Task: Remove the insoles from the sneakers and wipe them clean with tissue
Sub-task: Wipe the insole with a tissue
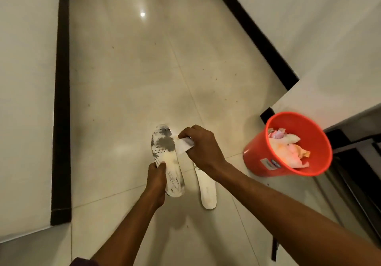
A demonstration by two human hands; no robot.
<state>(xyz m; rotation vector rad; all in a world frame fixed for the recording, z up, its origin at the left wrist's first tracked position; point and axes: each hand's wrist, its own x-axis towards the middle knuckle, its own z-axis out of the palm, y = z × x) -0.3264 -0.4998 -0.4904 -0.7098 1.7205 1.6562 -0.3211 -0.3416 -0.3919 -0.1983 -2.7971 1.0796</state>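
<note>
Insole (165, 152) in the left hand (157, 174), just below frame centre: fingers curled round its left edge near mid-length, gripping it. Held above the floor, toe end pointing up the frame, heel toward the bottom. White face with grey worn blotches across the toe half, a yellowish patch in the middle, printed lettering near the heel. Just right of it, right hand (199, 145), knuckles up, fingers bent and pinching a folded white tissue (184, 145); tissue's edge meeting the right rim of the held piece in its toe half. Both forearms bare, reaching in from the bottom of the frame; a scrap of dark purple sleeve at the bottom edge, left of centre.

Lower right of the held piece, second insole (207, 189) flat on the floor (123, 80), pale, its toe end hidden under the right wrist. Glossy cream tiles, a lamp's glint in the upper middle. At right of the frame, orange-red bucket (260, 158) on the floor beside a wall corner, holding crumpled tissues (288, 149). Dark skirting (61, 100) along the left wall and along the upper-right wall.
</note>
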